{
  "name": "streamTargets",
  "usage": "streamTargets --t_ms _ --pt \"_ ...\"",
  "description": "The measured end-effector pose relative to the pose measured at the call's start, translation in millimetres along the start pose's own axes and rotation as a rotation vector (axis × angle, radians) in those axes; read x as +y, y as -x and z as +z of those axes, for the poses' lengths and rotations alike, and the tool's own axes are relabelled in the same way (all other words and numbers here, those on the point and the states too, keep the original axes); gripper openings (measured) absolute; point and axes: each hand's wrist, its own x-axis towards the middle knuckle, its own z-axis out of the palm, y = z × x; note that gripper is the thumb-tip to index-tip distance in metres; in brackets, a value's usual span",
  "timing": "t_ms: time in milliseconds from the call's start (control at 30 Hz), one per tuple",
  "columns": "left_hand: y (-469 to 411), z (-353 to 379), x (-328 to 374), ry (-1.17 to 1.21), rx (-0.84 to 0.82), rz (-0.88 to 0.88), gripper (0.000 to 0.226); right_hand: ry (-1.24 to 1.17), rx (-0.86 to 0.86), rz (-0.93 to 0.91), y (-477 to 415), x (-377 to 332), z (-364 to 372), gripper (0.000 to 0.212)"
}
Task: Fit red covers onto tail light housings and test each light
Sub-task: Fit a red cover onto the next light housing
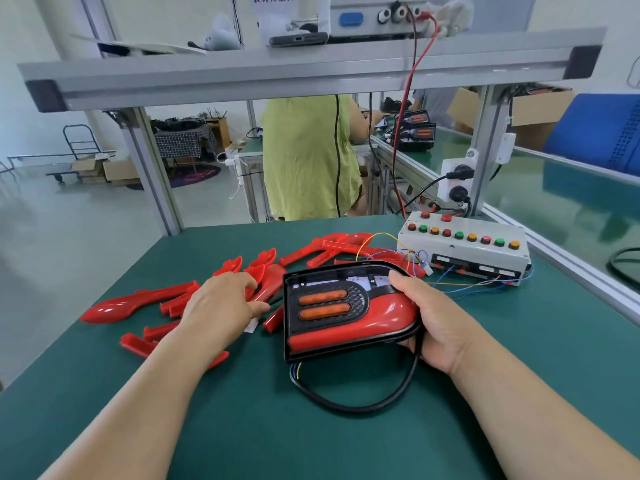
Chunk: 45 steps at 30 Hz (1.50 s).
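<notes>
My right hand [429, 323] grips the right end of a black tail light housing [346, 311], held tilted just above the green table [346, 438]. The housing carries two orange bars and a glossy red cover along its lower edge. Its black cable [363, 405] loops down onto the table. My left hand [221, 301] rests palm down on a pile of loose red covers [156, 303] left of the housing, fingers curled over one of them. Whether it grips one firmly is unclear.
A white test box [464, 249] with coloured buttons and thin wires stands at the back right. More red covers [332, 247] lie behind the housing. A person in a green top [308, 157] stands beyond the table. An aluminium shelf [311, 74] spans overhead.
</notes>
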Motion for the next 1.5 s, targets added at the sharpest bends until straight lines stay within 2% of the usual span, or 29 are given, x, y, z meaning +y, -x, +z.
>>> streamTargets --t_ms 100,167,267,367,500,600,700,900,967,1133,1200,1267,1333,1433,1500 --pt "2 -2 -3 0.021 0.001 0.0 0.023 0.015 0.026 0.007 0 -1 1 0.016" --pt "0 -5 -7 0.084 0.072 -0.023 0.018 0.018 0.029 0.015 0 -1 0 0.011" --pt "-7 -12 -17 0.065 0.175 -0.101 0.026 0.025 0.025 0.018 -1 0 0 0.011" --pt "-12 -13 -31 -0.046 0.106 -0.17 0.033 0.025 0.024 0.01 -1 0 0 0.014" --pt "-14 -9 -37 -0.042 0.042 -0.195 0.035 0.037 0.024 0.002 -1 0 0 0.017" --pt "-15 -8 -36 -0.013 0.065 -0.198 0.027 0.046 0.026 0.003 0 0 0 0.013" --pt "-13 -9 -35 0.045 0.09 -0.199 0.006 0.046 0.021 0.002 0 0 0 0.018" --pt "-12 -16 -35 0.122 0.106 -0.204 0.015 0.048 0.021 0.0 1 0 1 0.02" --pt "-10 -22 -38 0.145 0.051 -0.185 0.016 0.047 0.016 -0.006 1 0 2 0.024" --pt "-6 -37 -46 0.008 -0.295 -0.125 0.025 0.049 0.003 -0.018 1 1 2 0.027" --pt "-7 -36 -47 -0.028 -0.343 -0.106 0.024 0.048 0.001 -0.017 0 0 1 0.027" --pt "-9 -32 -48 -0.025 -0.303 -0.102 0.022 0.046 -0.002 -0.019 -1 0 1 0.023" --pt "-12 -29 -47 0.042 -0.162 -0.088 0.018 0.058 -0.007 -0.022 -1 0 2 0.022" --pt "-8 -29 -34 0.268 0.101 0.086 0.014 0.079 0.028 -0.018 -1 1 4 0.024" --pt "1 -26 -12 0.471 0.126 0.228 0.016 0.058 0.074 -0.003 -3 1 5 0.038"
